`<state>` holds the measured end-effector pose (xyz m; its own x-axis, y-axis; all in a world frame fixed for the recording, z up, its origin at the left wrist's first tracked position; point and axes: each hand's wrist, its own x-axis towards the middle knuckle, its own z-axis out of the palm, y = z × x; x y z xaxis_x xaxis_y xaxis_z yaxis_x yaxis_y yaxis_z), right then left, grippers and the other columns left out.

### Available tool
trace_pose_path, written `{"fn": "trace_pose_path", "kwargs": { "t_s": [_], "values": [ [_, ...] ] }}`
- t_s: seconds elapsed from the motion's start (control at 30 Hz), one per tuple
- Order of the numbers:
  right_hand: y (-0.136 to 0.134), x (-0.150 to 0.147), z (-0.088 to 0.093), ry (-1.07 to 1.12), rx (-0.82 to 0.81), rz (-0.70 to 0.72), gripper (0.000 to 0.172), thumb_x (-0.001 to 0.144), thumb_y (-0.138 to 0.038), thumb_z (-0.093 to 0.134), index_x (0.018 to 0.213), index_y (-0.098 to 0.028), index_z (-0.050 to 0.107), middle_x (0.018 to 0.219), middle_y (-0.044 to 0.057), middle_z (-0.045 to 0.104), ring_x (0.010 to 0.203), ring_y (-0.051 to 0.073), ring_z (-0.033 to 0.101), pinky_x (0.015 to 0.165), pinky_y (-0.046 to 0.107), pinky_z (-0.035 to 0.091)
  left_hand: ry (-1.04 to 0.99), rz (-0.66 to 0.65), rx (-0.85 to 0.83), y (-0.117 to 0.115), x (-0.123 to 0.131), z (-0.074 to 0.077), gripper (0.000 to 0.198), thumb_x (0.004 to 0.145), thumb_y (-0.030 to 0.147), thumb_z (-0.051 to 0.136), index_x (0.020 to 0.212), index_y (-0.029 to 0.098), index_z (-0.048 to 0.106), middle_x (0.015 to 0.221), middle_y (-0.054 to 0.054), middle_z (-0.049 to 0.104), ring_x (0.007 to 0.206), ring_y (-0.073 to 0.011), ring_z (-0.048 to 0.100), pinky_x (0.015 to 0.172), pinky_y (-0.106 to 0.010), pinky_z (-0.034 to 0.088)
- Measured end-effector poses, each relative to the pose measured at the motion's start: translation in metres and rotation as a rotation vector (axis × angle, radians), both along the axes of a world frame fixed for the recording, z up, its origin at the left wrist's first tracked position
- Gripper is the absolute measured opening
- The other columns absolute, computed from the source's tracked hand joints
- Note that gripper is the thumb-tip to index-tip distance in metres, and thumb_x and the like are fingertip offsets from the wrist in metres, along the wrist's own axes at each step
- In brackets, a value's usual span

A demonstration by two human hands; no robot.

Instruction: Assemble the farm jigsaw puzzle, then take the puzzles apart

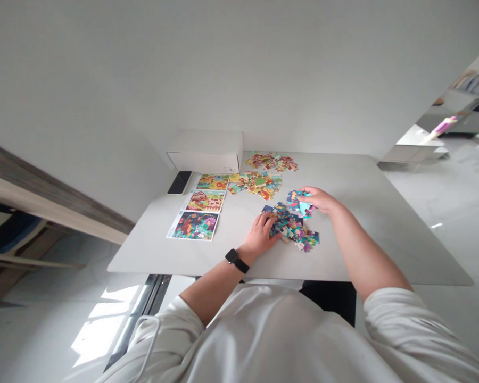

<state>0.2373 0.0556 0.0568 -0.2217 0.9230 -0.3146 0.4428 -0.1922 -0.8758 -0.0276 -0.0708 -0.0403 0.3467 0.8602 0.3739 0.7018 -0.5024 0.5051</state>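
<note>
A heap of dark blue, teal and purple jigsaw puzzle pieces (293,230) lies on the table in front of me. My left hand (261,234) rests at the heap's left side, thumb apart from the fingers, with the fingertips over the pieces. On the far right side, my right hand (318,199) has its thumb and fingers closed on a cluster of puzzle pieces (298,201), light blue with orange and purple. I cannot make out whether that cluster is joined, or whether it touches the table.
Yellow-green puzzle pieces (259,183) lie farther back, with a reddish pile (273,161) behind them. A reference sheet with three pictures (195,225) is at the left, near a phone (179,182) and a white box (205,151). A wall (283,80) borders the table's (363,186) back edge.
</note>
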Motion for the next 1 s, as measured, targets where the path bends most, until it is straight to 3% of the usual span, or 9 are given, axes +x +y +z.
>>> {"fn": "trace_pose_path", "kwargs": {
  "t_s": [0.13, 0.23, 0.4, 0.57, 0.67, 0.8, 1.0],
  "values": [
    [-0.003, -0.028, -0.007, -0.010, 0.013, 0.116, 0.042, 0.089, -0.041, 0.084, 0.123, -0.021, 0.073, 0.110, 0.008, 0.083, 0.082, 0.020, 0.077, 0.073, 0.028, 0.061, -0.068, 0.070, 0.000, -0.004, -0.001, 0.007, 0.080, 0.101, 0.055, 0.064, 0.166, 0.020, 0.035, 0.164, -0.022, 0.047, 0.159, -0.0375, 0.040, 0.132, -0.063, 0.033],
    [-0.003, -0.051, -0.015, -0.297, 0.186, 0.158, 0.028, 0.095, -0.037, 0.077, 0.117, -0.020, 0.078, 0.116, 0.009, 0.082, 0.102, 0.023, 0.077, 0.092, 0.031, 0.059, -0.091, 0.114, -0.009, -0.005, -0.002, 0.009, 0.086, 0.099, 0.055, 0.066, 0.169, 0.020, 0.030, 0.168, -0.023, 0.042, 0.160, -0.0379, 0.038, 0.132, -0.063, 0.034],
    [-0.001, -0.066, -0.026, -0.672, 0.365, 0.170, 0.036, 0.097, -0.038, 0.075, 0.128, -0.020, 0.078, 0.131, 0.014, 0.078, 0.119, 0.026, 0.073, 0.106, 0.032, 0.052, -0.021, 0.086, -0.020, -0.002, -0.003, 0.004, 0.072, 0.096, 0.052, 0.071, 0.159, 0.024, 0.050, 0.169, -0.020, 0.042, 0.159, -0.0384, 0.039, 0.131, -0.065, 0.033],
    [-0.007, -0.066, -0.033, -0.678, 0.410, 0.265, 0.029, 0.094, -0.032, 0.079, 0.120, -0.021, 0.081, 0.130, 0.012, 0.075, 0.113, 0.022, 0.074, 0.105, 0.027, 0.051, 0.004, 0.022, 0.005, 0.000, -0.005, 0.005, 0.056, 0.096, 0.046, 0.072, 0.146, 0.023, 0.062, 0.156, -0.019, 0.056, 0.149, -0.0340, 0.051, 0.129, -0.059, 0.038],
    [-0.010, -0.056, -0.033, -0.596, 0.391, 0.274, 0.022, 0.096, -0.030, 0.075, 0.114, -0.021, 0.082, 0.125, 0.010, 0.076, 0.105, 0.020, 0.075, 0.100, 0.027, 0.053, -0.019, 0.013, 0.018, -0.002, -0.006, 0.008, 0.058, 0.097, 0.045, 0.071, 0.150, 0.024, 0.058, 0.153, -0.017, 0.059, 0.146, -0.0326, 0.054, 0.126, -0.057, 0.042],
    [-0.024, -0.020, -0.035, -0.540, 0.424, 0.123, 0.027, 0.097, -0.025, 0.070, 0.123, -0.021, 0.078, 0.127, 0.010, 0.077, 0.103, 0.020, 0.074, 0.097, 0.029, 0.055, -0.044, 0.060, 0.019, -0.002, -0.009, 0.011, 0.059, 0.098, 0.044, 0.069, 0.152, 0.025, 0.056, 0.156, -0.018, 0.055, 0.149, -0.0347, 0.051, 0.126, -0.061, 0.040],
    [-0.088, 0.048, -0.050, -0.511, 0.378, 0.036, 0.026, 0.097, -0.029, 0.068, 0.121, -0.022, 0.077, 0.118, 0.010, 0.078, 0.098, 0.023, 0.075, 0.095, 0.035, 0.058, -0.048, 0.144, -0.001, 0.024, -0.019, 0.010, 0.054, 0.103, 0.046, 0.060, 0.153, 0.026, 0.053, 0.161, -0.017, 0.052, 0.151, -0.0345, 0.050, 0.127, -0.062, 0.041]
  ]
}}
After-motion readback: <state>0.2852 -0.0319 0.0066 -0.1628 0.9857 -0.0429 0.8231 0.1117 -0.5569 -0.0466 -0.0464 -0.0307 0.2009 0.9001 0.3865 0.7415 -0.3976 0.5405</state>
